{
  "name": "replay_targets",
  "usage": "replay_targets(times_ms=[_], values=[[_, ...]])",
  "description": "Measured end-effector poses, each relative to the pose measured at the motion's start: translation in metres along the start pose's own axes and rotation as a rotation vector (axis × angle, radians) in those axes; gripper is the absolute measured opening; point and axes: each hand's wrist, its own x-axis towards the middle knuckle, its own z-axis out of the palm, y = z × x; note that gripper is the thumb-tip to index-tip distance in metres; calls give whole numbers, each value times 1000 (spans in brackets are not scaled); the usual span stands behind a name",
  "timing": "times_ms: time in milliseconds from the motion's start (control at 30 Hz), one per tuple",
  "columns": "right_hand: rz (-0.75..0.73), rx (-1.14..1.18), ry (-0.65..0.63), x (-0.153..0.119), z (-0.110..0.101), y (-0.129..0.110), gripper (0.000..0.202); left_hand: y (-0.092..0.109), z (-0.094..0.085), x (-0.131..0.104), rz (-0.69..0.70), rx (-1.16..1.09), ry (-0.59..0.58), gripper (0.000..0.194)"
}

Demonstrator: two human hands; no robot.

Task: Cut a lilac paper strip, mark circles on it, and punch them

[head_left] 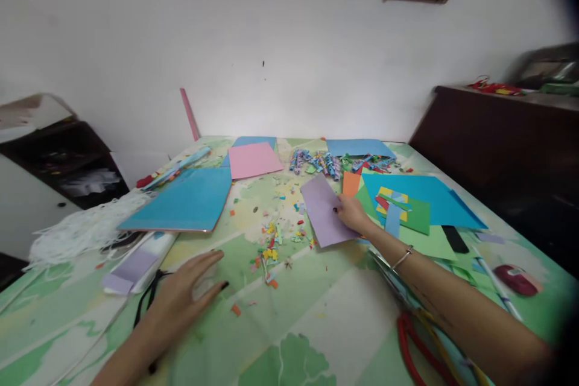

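Observation:
My right hand [351, 213] grips the edge of a light purple sheet of paper [323, 208], which is tilted over the table. Just right of it lie an orange paper [351, 183], green paper pieces and a large blue sheet [434, 193]. Under my right forearm are scissors with red handles [418, 344]. My left hand [190, 283] hovers at the lower left with its fingers apart, holding nothing. Small coloured paper scraps [271, 247] are scattered between my hands.
At the left are a blue folder [185, 202], tangled white string [85, 223] and purple strips [133, 271]. A pink sheet [254, 160] and curled paper rolls [319, 163] lie toward the wall. A dark red mouse-shaped object [517, 279] sits far right, near a dark cabinet [506, 145].

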Motion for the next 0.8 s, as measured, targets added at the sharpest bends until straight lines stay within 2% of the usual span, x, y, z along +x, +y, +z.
replay_targets(times_ms=[100, 200, 333, 433, 500, 567, 633, 700, 800], values=[[-61, -19, -36, -2, 11, -32, 31, 4, 8, -46, -133, 14, 86, 48], [-161, -21, -65, -13, 21, -72, 32, 12, 22, -68, -235, 11, 134, 53], [-301, -25, -85, -36, 21, -122, 28, 25, 29, -70, -367, -57, 124, 49], [-365, -40, -53, -42, 4, -134, 28, 34, 27, -62, -434, -155, 80, 39], [-346, -58, -10, -39, -10, -123, 35, 39, 23, -57, -470, -182, 64, 36], [-269, -84, 27, -32, -23, -97, 32, 42, 18, -54, -493, -193, 29, 31], [-171, -114, 55, -28, -32, -61, 26, 43, 13, -54, -493, -203, -7, 26], [-88, -141, 74, -30, -37, -21, 25, 42, 8, -58, -485, -232, -13, 30], [18, -174, 88, -41, -38, 29, 24, 40, 4, -67, -551, -371, 79, 35]])
